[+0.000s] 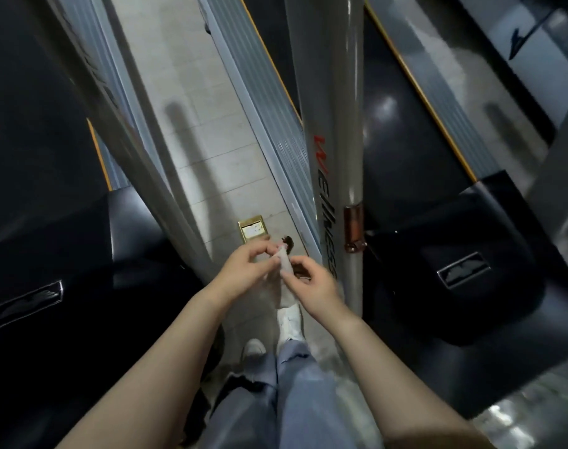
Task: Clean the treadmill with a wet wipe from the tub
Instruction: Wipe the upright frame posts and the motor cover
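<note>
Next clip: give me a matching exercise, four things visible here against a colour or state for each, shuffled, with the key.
Things:
1. wet wipe
2. floor socket plate
3. treadmill upright
4. shoes

States:
A. brass-coloured, set in the tiled floor
B. white, on the person's feet
C. pinched between left hand and right hand
D. grey, with red and black lettering

Pairs: 1-C, 2-A, 3-D, 4-B

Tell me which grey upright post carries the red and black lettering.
The grey post right of the hands, with a brown bracket; the left grey post shows none.
</note>
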